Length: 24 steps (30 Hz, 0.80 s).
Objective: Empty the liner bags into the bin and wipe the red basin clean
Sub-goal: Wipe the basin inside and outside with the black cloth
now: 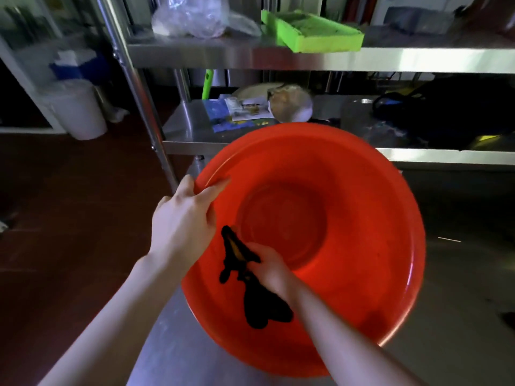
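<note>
A large red basin (348,218) fills the middle of the view, tilted toward me over a steel table. My left hand (184,218) grips its left rim, thumb inside and fingers over the edge. Inside the basin, my right hand (271,270) is shut on a dark cloth (250,288) and presses it against the lower left inner wall. The basin's bottom looks bare. No liner bags are visible in the basin.
A steel rack stands behind, its post (136,87) left of the basin. Its upper shelf holds a green tray (315,32) and a clear plastic bag (192,18). The middle shelf has packets, a bowl (291,104) and a black bag (446,112). A white bucket (75,110) sits on the floor.
</note>
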Tool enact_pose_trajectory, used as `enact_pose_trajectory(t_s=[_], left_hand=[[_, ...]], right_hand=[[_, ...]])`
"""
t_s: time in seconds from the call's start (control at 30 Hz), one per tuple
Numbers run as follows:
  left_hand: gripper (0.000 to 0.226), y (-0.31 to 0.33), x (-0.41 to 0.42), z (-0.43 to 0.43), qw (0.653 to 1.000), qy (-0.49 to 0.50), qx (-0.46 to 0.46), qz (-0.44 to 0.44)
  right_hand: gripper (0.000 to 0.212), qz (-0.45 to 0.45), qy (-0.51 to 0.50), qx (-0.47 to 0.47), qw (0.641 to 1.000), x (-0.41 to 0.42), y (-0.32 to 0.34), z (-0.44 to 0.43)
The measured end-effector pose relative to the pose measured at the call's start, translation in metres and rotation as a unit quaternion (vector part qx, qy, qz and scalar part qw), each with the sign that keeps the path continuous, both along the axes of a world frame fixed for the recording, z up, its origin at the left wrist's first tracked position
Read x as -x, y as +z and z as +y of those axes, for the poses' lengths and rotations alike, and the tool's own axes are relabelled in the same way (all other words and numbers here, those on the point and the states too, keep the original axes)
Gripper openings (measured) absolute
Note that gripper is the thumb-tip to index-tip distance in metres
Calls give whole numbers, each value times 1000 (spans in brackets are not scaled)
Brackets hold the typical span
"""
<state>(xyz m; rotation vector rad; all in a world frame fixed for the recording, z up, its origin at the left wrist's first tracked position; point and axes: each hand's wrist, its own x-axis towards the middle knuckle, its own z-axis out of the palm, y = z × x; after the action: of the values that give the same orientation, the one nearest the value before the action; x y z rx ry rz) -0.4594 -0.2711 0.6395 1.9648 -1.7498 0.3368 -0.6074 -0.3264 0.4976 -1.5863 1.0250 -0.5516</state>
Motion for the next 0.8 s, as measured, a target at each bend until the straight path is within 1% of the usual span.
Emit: enact_pose_trajectory(t_s=[0.03, 0.07, 0.17, 0.2, 0.27, 0.33, 0.37, 0.4, 0.43, 0.5, 0.57, 0.6, 0.63, 0.7, 0.77, 0.8], left_hand=[[58, 7, 1, -6, 1000, 0, -3, -9], [58, 12, 0, -12, 1000, 2, -3, -20], [57, 25, -17, -27, 999, 12, -2, -51], [58, 29, -24, -31, 998, 14, 2, -60], [58, 33, -36, -40, 997, 13, 9, -77], [60, 36, -46, -48, 996, 9, 15, -83], [60, 35, -50, -51, 996, 6, 17, -83], [60, 35, -56, -53, 997, 4, 19, -81], [59, 33, -61, -54, 997, 1, 20, -77], [59, 29, -73, -55, 997, -7, 22, -68], [59, 25, -86, -56, 998, -17, 28, -59], [59, 23, -93, -58, 998, -23, 30, -56], [59, 21, -99, -60, 998, -29, 32, -51], [59, 18, -110, -63, 998, -35, 35, -38], [60, 14, -116, -65, 998, -38, 34, -31], [61, 13, -119, -66, 998, -40, 33, -30]], right_hand=[[47, -22, -29, 0, 999, 3, 5, -7], [48, -25, -56, 7, 998, 5, 11, -15], [51, 14, -131, 90, 987, 14, 26, -44], [52, 7, -153, 107, 982, 15, 32, -53], [54, -10, -209, 144, 967, 11, 42, -71], [56, 5, -247, 216, 945, 1, 47, -87], [56, 18, -246, 259, 934, -7, 46, -95], [55, 43, -226, 296, 927, -16, 43, -103], [54, 90, -181, 324, 924, -26, 38, -112], [57, 243, -38, 342, 907, -40, 19, -130], [67, 388, 107, 280, 871, -49, -7, -143], [70, 437, 147, 242, 854, -52, -22, -145], [72, 464, 156, 223, 843, -54, -39, -144], [75, 479, 118, 238, 836, -60, -65, -133], [74, 471, 103, 300, 823, -71, -78, -119], [73, 466, 130, 340, 806, -78, -81, -113]])
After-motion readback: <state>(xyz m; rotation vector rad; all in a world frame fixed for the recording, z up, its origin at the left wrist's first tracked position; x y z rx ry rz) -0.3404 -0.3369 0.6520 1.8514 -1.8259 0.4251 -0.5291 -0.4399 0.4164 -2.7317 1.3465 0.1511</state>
